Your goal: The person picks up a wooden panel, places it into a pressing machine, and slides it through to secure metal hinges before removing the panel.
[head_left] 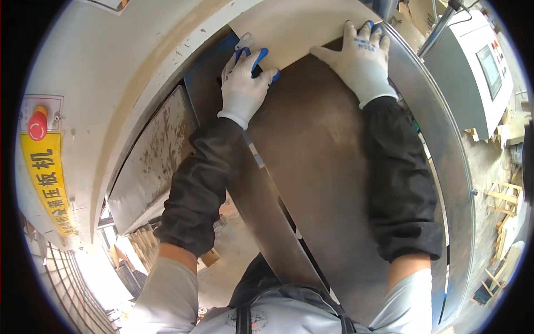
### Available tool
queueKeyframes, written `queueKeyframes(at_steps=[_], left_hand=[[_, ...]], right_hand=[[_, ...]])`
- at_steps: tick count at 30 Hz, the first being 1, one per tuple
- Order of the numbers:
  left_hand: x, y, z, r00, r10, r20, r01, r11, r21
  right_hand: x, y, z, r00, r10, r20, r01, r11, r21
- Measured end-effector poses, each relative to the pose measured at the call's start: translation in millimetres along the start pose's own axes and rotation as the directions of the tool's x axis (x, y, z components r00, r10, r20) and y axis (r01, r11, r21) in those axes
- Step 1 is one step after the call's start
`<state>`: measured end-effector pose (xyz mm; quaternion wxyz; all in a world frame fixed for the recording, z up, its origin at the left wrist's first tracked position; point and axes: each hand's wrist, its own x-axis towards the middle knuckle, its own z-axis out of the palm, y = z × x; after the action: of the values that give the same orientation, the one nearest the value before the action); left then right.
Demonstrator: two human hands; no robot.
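A thin, flat beige board lies at the far end of the dark metal table. My left hand, in a white glove with blue fingertips, is at the board's left corner, fingers apart and slightly bent. Just beyond those fingers is a small metal piece with a hole. In a matching glove, my right hand rests with spread fingers over the board's near right edge. Its fingertips reach a metal side rail. Black sleeve covers are on both forearms.
A large pale machine body curves along the left, bearing a red emergency stop button and a yellow label. On the right stands a white control box with a screen. Wooden pallets lie on the floor beyond the rail.
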<state>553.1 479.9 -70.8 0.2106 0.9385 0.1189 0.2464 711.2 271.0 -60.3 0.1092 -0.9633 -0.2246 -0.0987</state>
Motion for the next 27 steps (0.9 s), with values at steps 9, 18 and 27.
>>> queueKeyframes(at_steps=[9, 18, 27], left_hand=[[-4.1, -3.1, 5.9, 1.0, -0.029, -0.011, 0.03, 0.994, 0.103], [-4.5, -1.3, 4.1, 0.998, 0.054, -0.041, -0.048, 0.99, 0.133], [-13.1, -4.6, -4.5, 0.996, 0.037, -0.078, -0.018, 0.971, 0.237]], right_hand=[[3.1, 2.9, 14.3, 0.985, -0.066, -0.162, 0.085, 0.99, 0.114], [5.1, 6.7, 21.4, 0.975, -0.126, -0.182, 0.13, 0.992, 0.007], [3.5, -2.2, 26.3, 0.944, -0.169, -0.283, 0.175, 0.985, -0.005]])
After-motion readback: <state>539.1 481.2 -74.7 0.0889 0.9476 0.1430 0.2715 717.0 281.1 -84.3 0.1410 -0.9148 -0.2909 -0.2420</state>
